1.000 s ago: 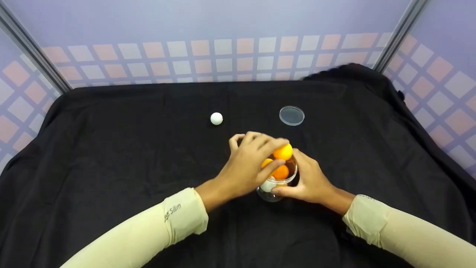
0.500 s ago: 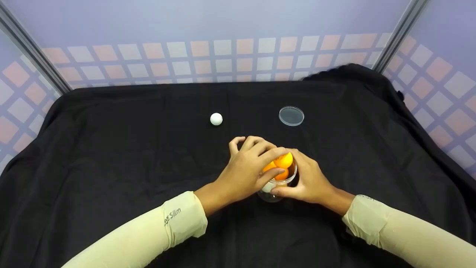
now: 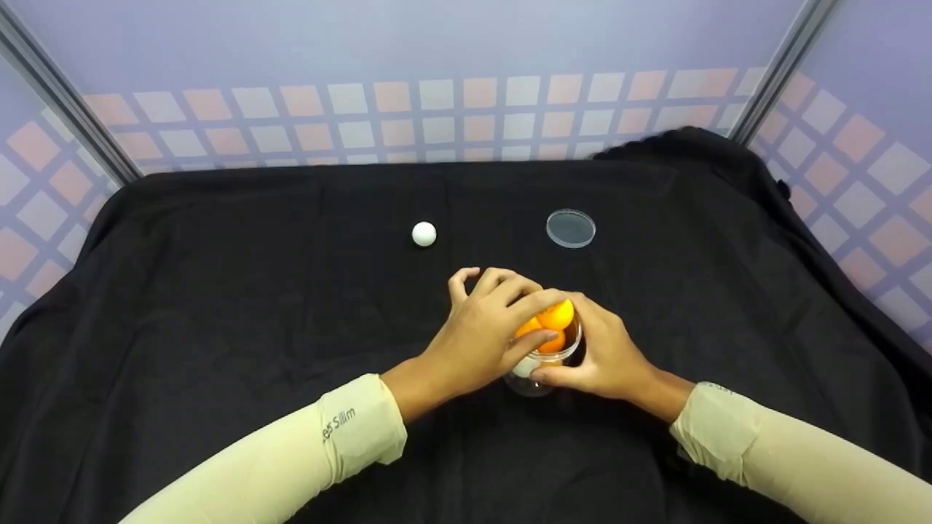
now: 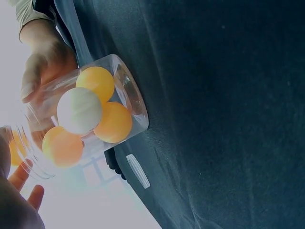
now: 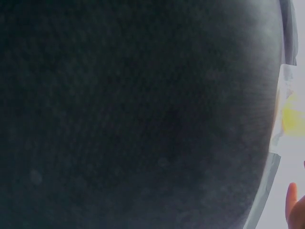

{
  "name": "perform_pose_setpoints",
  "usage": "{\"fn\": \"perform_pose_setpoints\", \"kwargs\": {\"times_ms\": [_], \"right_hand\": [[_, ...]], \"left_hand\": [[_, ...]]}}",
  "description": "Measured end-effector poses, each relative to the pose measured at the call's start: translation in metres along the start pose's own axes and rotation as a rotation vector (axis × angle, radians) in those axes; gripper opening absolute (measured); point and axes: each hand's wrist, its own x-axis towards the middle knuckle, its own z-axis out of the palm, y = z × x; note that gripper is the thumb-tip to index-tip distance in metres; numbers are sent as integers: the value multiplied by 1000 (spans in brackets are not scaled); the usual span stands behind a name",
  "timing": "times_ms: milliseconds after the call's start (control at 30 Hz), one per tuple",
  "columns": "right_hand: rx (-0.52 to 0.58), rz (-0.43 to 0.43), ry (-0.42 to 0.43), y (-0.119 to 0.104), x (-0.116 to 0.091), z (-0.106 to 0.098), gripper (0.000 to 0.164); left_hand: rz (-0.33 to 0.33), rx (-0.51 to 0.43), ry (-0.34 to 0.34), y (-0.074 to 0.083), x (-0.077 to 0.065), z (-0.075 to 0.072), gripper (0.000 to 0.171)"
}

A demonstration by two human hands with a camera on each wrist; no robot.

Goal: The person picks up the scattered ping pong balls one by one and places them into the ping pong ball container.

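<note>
Upright on the black cloth stands a clear plastic jar, which my right hand grips around its far side and front. My left hand pinches an orange ping-pong ball between thumb and fingers at the jar's mouth. Below it, in the left wrist view, a white ping-pong ball and several orange balls lie inside the jar. The right wrist view is mostly dark cloth, with a blurred yellow patch and a fingertip at its right edge.
A loose white ping-pong ball rests on the cloth beyond the left hand. To its right, a clear round lid lies flat behind the jar. Tiled-pattern wall panels enclose the back and sides of the table.
My left hand has lowered the orange ball a little, down into the jar's mouth, and is nearly still over the last half second. The right hand keeps its hold on the jar.
</note>
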Motion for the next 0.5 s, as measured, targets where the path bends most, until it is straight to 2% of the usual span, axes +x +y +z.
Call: {"fn": "perform_pose_setpoints", "kwargs": {"times_ms": [167,400,500], "right_hand": [[0,22,-12,-1,-1,-1,88],[-2,3,-5,-1,-1,0,86],[2,27,-18,-1,-1,-1,88]], "left_hand": [[-1,-1,-3,0,0,0,38],[-18,6,-8,-1,-1,-2,41],[-23,8,-5,-1,0,-2,40]]}}
